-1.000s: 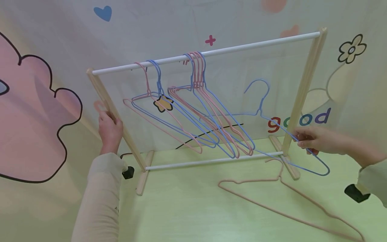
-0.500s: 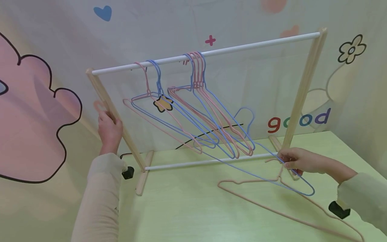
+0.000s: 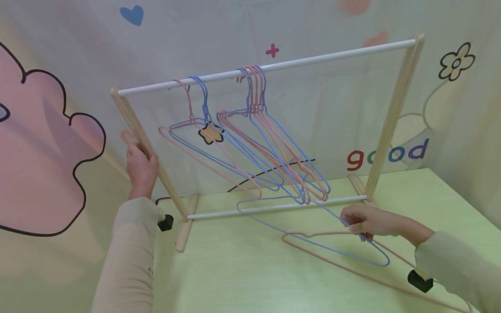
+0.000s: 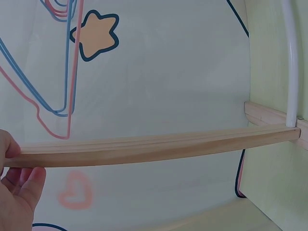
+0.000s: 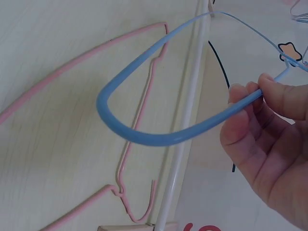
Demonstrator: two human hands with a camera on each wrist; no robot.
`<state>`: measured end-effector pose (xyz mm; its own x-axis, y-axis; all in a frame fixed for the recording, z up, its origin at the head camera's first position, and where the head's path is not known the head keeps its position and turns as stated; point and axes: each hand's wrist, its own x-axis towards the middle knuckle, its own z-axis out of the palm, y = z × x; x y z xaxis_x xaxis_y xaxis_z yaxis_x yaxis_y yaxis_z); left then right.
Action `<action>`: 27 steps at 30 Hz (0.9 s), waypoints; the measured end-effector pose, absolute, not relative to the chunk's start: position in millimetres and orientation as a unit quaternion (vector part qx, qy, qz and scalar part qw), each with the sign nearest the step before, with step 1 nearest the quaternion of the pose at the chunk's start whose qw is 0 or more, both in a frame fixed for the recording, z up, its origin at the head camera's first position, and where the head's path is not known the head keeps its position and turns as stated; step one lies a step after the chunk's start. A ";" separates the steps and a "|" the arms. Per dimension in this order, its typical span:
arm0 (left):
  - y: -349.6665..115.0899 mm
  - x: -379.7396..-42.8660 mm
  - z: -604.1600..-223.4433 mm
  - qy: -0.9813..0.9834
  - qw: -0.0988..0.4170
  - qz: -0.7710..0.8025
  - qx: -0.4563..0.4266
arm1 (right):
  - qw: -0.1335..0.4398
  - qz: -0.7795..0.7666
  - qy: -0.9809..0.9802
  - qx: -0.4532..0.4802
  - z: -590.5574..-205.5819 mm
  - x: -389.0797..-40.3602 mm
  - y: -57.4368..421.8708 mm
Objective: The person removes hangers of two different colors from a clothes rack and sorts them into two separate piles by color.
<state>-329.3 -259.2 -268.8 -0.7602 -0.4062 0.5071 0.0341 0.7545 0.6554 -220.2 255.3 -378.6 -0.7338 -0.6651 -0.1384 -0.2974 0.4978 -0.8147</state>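
My right hand [image 3: 373, 221] pinches one arm of a blue clothes hanger [image 5: 159, 138] between thumb and fingers, low in front of the rack. In the head view that hanger's hook sits behind the hanging ones and is hard to make out. With my left hand [image 3: 141, 169] I grip the left wooden post [image 4: 159, 147] of the clothes rack. On the rack's white top rail [image 3: 332, 56] hang several pink and blue hangers [image 3: 256, 108], in two groups. A pink hanger [image 3: 332, 260] lies on the table, partly behind the blue one and my right hand.
The rack's right post [image 3: 395, 117] and white lower rail [image 3: 219, 214] frame the space under the hangers. A pale green tabletop [image 3: 235, 278] carries the rack. Behind stands a light cloth backdrop [image 3: 344, 87] with printed drawings.
My right hand has moved down and to the left with the blue hanger, whose hook has dropped from right of the hanging group to behind it. My left hand stays on the post.
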 end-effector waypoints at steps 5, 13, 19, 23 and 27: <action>-259.6 -328.5 -269.3 -0.876 0.325 -0.340 0.105 | 0.235 -0.412 0.831 -0.293 -387.3 -221.3 240.7; -259.6 -328.0 -268.7 -0.881 0.319 -0.336 0.102 | 0.264 -0.418 0.817 -0.298 -396.3 -220.5 218.7; -260.2 -328.5 -268.7 -0.878 0.315 -0.346 0.104 | 0.281 -0.435 0.802 -0.298 -404.3 -221.3 202.9; -259.9 -327.9 -267.6 -0.877 0.312 -0.349 0.103 | 0.291 -0.445 0.791 -0.303 -412.4 -221.9 190.7; -259.7 -328.0 -267.7 -0.878 0.320 -0.341 0.100 | 0.302 -0.445 0.784 -0.310 -419.3 -220.9 178.7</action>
<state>-328.0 -259.7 -267.7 -0.7756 -0.3942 0.4930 0.0420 0.7471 0.6634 -220.9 178.7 -419.3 -0.6260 -0.7542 -0.1981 -0.2174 0.4127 -0.8845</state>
